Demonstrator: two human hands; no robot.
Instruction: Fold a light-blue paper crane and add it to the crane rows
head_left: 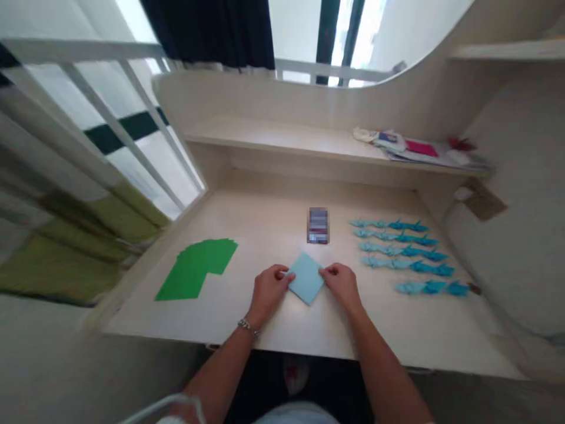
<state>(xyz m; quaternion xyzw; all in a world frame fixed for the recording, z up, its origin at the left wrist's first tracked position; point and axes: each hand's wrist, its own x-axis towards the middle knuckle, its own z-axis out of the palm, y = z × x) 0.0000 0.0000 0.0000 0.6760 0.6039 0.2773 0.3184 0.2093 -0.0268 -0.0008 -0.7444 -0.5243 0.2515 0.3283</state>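
A light blue square of folding paper [306, 279] lies turned like a diamond near the front of the desk. My left hand [270, 290] pinches its left corner between thumb and fingers, and a bracelet circles that wrist. At the opposite corner, my right hand [342, 284] grips the paper the same way. Several folded paper cranes [395, 250] in pale and deeper blue stand in rows to the right. Whether the square has folded layers is too blurred to tell.
Green paper sheets [188, 270] are fanned out on the left of the desk [260, 206]. A phone-like object [318, 225], pixelated, lies beyond the blue paper. Papers and a pink item [421, 148] rest on the back shelf [282, 134]. White railings [119, 126] border the left side.
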